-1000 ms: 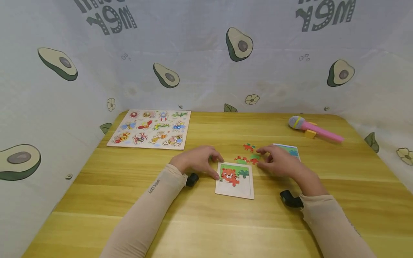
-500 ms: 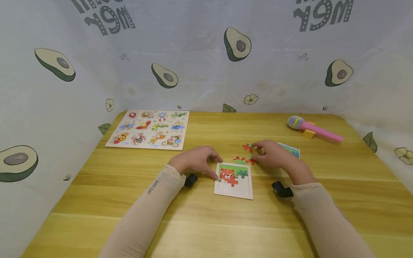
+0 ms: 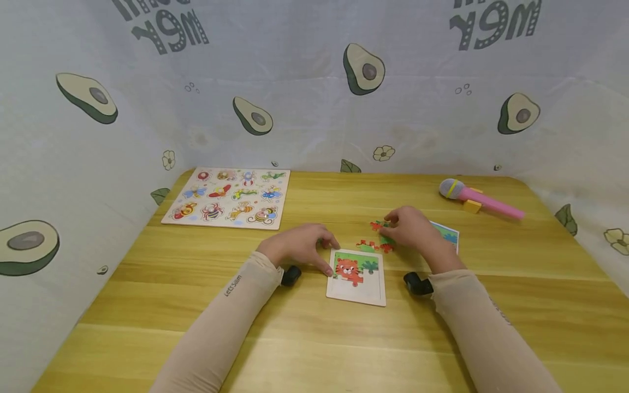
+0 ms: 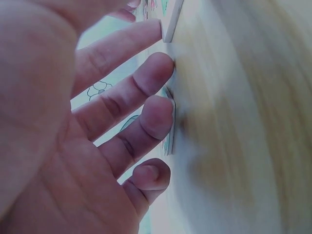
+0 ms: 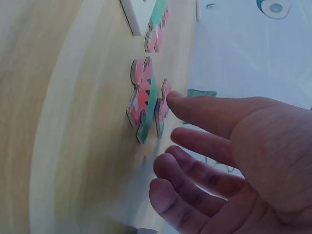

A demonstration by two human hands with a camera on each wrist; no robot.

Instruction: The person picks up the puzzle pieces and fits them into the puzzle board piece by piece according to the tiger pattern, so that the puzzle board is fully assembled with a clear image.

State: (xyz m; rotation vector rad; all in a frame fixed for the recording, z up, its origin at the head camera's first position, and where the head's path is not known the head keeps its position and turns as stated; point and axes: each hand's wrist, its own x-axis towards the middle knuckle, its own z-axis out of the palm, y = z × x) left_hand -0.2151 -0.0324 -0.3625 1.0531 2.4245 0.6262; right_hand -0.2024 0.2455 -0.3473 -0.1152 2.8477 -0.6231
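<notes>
A square puzzle board [image 3: 361,292], partly filled with a tiger picture, lies on the table in the head view. My left hand [image 3: 301,244] rests at its upper left corner, thumb by the left edge and relaxed forefinger touching the corner. Beyond the board lie loose jigsaw pieces: a red-and-green piece [image 3: 366,245], a striped piece [image 3: 386,248] and a farther piece [image 3: 377,225]. My right hand [image 3: 414,232] reaches over them. In the right wrist view, its thumb tip [image 5: 176,100] is right at the farther piece [image 5: 164,105], with forefinger and thumb spread apart.
An insect peg puzzle [image 3: 226,197] lies at the back left. At the back right, a pink toy microphone [image 3: 484,199] leans on a small yellow stand [image 3: 473,206]. A picture card [image 3: 449,236] sits partly behind my right hand. A patterned curtain [image 3: 304,65] encloses the wooden table [image 3: 314,349].
My right hand has moved left and away from me, from beside the striped piece to the farther piece. My left hand stays at the puzzle board's corner.
</notes>
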